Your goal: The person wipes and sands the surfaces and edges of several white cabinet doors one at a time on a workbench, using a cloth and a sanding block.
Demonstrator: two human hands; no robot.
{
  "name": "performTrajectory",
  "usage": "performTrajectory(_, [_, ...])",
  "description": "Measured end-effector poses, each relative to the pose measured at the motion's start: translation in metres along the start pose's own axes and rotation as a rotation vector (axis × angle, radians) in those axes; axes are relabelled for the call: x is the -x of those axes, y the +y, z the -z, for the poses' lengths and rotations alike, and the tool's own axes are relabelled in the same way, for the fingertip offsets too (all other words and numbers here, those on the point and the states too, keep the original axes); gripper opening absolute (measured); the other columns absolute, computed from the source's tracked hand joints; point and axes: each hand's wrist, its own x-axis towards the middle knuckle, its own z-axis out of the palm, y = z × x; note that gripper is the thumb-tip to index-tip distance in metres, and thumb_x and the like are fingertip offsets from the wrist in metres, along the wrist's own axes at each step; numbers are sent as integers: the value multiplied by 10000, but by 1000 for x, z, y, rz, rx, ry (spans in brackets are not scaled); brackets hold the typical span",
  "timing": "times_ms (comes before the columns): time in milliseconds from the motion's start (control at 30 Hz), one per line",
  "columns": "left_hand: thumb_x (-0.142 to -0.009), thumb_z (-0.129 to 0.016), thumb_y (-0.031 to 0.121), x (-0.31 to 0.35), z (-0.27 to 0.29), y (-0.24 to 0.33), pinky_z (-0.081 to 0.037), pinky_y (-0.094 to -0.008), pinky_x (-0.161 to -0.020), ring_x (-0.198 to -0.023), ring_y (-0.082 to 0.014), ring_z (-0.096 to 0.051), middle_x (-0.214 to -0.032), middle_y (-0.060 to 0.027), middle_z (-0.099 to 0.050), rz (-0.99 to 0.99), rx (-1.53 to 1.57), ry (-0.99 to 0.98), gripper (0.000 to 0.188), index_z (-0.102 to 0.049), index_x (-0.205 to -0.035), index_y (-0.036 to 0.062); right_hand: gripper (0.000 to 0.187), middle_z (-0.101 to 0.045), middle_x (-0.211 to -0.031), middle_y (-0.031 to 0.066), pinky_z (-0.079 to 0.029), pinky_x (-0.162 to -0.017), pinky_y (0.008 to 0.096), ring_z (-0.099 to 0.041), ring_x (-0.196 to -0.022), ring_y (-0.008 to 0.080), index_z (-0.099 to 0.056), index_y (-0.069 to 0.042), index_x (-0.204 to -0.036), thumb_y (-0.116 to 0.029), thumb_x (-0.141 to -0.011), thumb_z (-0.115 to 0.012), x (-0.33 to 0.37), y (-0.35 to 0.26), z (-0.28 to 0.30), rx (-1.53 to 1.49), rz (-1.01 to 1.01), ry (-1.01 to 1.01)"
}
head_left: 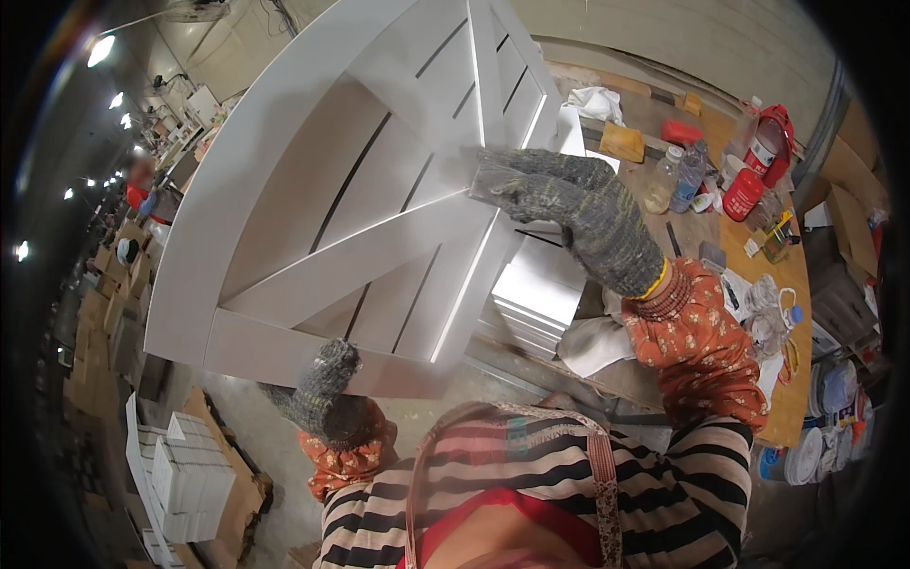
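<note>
A large white panel [351, 242] with a curved outer edge, slatted boards and diagonal braces stands tilted in front of me. My left hand [322, 389], in a dark grey knit glove, is closed round its near lower edge, thumb on the face and fingers partly hidden behind. My right hand [578, 204], gloved the same, reaches across the panel. Its outstretched fingers press a small grey-brown sanding pad [488, 178] to the middle, where braces meet. Orange floral sleeve covers [697, 337] reach both wrists.
At right, a wooden workbench [791, 408] carries bottles [687, 175], a red container [742, 194], a yellow block [622, 142] and rags. White boards [536, 294] lie stacked beside the panel. More white pieces [190, 479] sit on cardboard at lower left. Buckets [806, 455] stand at lower right.
</note>
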Motion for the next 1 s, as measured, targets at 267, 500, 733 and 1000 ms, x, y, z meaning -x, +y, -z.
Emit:
performTrajectory(267, [-833, -606, 118, 9, -5, 1, -531, -373, -764, -803, -255, -658, -896, -146, -682, 0, 39, 9, 165, -662, -909, -17, 428, -685, -1005, 134, -545, -788, 338, -677, -874, 244, -660, -27, -1086, -347, -807, -722, -3, -20, -41, 336, -198, 244])
performTrajectory(500, [-861, -583, 134, 13, -3, 1, -534, -373, -763, -809, -255, -657, -910, -153, -679, 5, 49, 0, 187, -657, -921, -28, 293, -654, -797, 141, -506, -650, 407, -637, -741, 308, -664, -33, -915, -299, -797, -698, -15, -31, -61, 276, 29, 309])
performTrajectory(733, [-888, -559, 149, -8, -5, -3, -537, -373, -762, -814, -254, -656, -924, -159, -677, 33, 91, -8, 213, -651, -933, -38, 380, -663, -982, 135, -542, -792, 351, -652, -897, 241, -671, -75, -1018, -417, -863, -612, -69, -35, -131, -496, 368, 271])
performTrajectory(1000, [-902, -543, 114, -2, 7, -21, -547, -365, -678, -748, -265, -652, -929, -200, -666, 474, 705, 107, 219, -636, -999, -59, 237, -665, -874, 98, -553, -670, 338, -649, -791, 214, -633, -65, -1015, -242, -859, -646, -42, 22, -61, 560, 371, 285])
